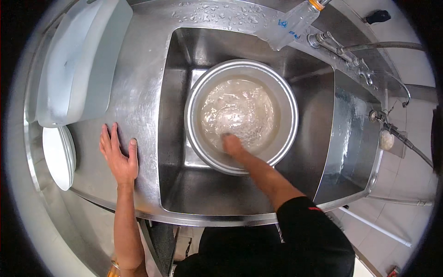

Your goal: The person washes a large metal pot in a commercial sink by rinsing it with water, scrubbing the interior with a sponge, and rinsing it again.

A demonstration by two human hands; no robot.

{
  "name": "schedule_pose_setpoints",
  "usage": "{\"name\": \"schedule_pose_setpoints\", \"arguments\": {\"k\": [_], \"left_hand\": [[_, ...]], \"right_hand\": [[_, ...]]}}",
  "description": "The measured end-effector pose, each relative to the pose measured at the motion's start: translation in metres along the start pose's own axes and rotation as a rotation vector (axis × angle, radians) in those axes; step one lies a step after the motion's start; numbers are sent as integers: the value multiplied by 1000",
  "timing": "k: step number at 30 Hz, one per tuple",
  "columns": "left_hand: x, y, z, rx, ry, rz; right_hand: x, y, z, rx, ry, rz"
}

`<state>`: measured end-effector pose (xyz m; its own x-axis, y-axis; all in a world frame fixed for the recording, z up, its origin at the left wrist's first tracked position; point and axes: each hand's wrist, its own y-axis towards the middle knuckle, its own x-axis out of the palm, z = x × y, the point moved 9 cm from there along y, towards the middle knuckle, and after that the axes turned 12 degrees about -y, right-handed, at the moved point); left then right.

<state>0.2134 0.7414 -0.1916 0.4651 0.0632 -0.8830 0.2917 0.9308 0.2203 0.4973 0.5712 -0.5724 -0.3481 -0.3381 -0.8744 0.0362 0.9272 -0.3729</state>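
Note:
My left hand (120, 157) rests with spread fingers on the stainless steel counter (138, 86), left of the sink, holding nothing. My right hand (232, 143) reaches into a large round metal pot (292, 117) that stands in the sink basin (221, 199). The pot holds cloudy, rippled water (238, 114), and the fingers of this hand are under it, so I cannot see whether they hold anything.
A translucent plastic tub (93, 69) and a stack of white plates (59, 157) stand at the left. A clear plastic bottle (292, 26) overhangs the sink's back right. Taps (332, 45) with hoses and a second, water-filled basin (349, 138) lie at the right.

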Motion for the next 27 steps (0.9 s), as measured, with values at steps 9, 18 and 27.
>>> {"name": "schedule_pose_setpoints", "arguments": {"k": [9,18,27], "left_hand": [[0,-3,-8,-17,21,-32],[1,5,2,3,-14,-19],[-6,-5,-8,-45,12,4]], "right_hand": [[3,-19,38,26,-67,-103],[-105,18,206,184,-339,-101],[10,2,-11,-3,-94,-101]]}}
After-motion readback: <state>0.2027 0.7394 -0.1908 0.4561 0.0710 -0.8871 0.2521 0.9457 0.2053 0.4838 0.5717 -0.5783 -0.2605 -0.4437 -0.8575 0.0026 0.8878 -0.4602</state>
